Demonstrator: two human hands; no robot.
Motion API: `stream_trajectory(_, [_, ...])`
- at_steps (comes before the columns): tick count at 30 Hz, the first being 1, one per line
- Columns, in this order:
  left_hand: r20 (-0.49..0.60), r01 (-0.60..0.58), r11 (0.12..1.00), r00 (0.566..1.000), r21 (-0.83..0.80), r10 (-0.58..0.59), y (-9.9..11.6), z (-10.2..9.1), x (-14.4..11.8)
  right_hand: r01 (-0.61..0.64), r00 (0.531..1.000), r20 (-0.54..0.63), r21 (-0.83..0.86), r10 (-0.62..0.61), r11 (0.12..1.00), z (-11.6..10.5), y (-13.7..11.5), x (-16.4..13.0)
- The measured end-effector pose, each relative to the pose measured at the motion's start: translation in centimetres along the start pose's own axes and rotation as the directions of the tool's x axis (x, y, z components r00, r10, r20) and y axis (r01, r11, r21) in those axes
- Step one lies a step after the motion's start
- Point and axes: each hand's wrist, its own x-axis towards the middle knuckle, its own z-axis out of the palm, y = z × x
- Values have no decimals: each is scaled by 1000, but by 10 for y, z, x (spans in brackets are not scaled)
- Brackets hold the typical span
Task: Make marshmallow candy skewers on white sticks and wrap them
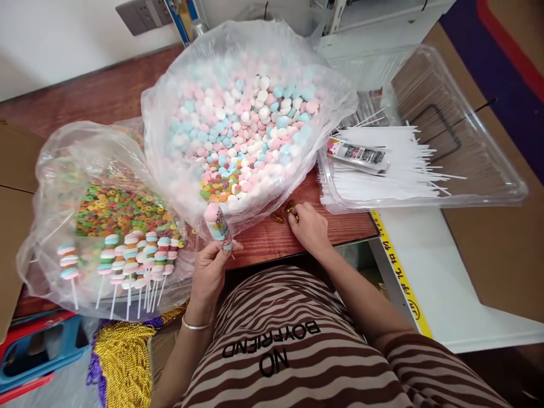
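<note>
Left hand (210, 269): closed round a wrapped candy skewer (217, 225), held upright at the near table edge, pink piece on top. Right hand (308, 226): laid palm down on the wooden table (272, 241), fingers curled onto small gold twist ties (285, 212) just beside the big bag; whether any tie was actually pinched could not be told.

Far centre: large clear bag (250, 119), open-topped, filled with pink, blue and white marshmallow candies, a few coloured rings among them.

Left: second clear bag (106, 215) with multicoloured ring candies; finished skewers (131, 260) lying against its near side, sticks pointing near.

Right: clear plastic tray (480, 187) overhanging the table, holding white sticks (391, 167) and a small printed packet (359, 154) resting on them.

Near left: gold bead strands (123, 357), beside a blue crate (38, 351).
</note>
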Motion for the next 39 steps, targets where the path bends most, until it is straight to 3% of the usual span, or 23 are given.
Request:
stream_trajectory(3, [-17, 9, 1000, 1000, 27, -9, 1, -5, -1, 34, 999, -36, 98, -31, 995, 2, 4, 2])
stream_trajectory(7, [-9, 26, 999, 1000, 41, -26, 3, -9, -1, 171, 976, -187, 322, -115, 931, 4, 16, -3])
stream_trajectory(11, [37, -43, 956, 999, 291, 33, 8, -6, -2, 197, 965, -232, 342, -120, 919, -1, 16, -14])
stream_trajectory(13, [86, -160, 855, 987, 493, 135, 12, 0, -3, 192, 966, -235, 387, -105, 902, -10, 7, -22])
stream_trajectory(15, [162, -300, 700, 952, 648, 258, 16, 9, -3, 196, 974, -197, 509, -108, 838, -22, -9, -33])
stream_trajectory(17, [237, -412, 548, 901, 728, 362, 18, 19, -2, 173, 981, -58, 673, -183, 719, -33, -29, -42])
stream_trajectory(20, [302, -489, 376, 837, 787, 457, 17, 32, -3, 83, 930, 144, 814, -339, 575, -37, -56, -50])
stream_trajectory(22, [333, -511, 303, 810, 804, 483, 15, 37, -5, 73, 924, 162, 814, -346, 576, -32, -67, -50])
stream_trajectory(25, [352, -529, 262, 787, 807, 506, 13, 39, -9, 101, 951, 118, 756, -287, 646, -24, -70, -46])
stream_trajectory(30, [316, -533, 351, 797, 770, 515, 10, 37, -12, 140, 947, 110, 702, -301, 699, -21, -68, -46])
stream_trajectory(33, [192, -463, 555, 858, 691, 477, 12, 40, -10, 226, 950, 30, 626, -312, 747, -19, -69, -50])
stream_trajectory(35, [54, -318, 791, 938, 523, 342, 13, 44, -6, 322, 941, -80, 513, -328, 796, -14, -70, -52])
stream_trajectory(37, [-11, -95, 978, 995, 187, 98, 13, 50, -2, 403, 915, -193, 397, -354, 825, -7, -71, -51])
stream_trajectory(39, [62, 132, 977, 990, -167, -123, 13, 56, 3, 439, 895, -254, 367, -366, 820, -1, -70, -48])
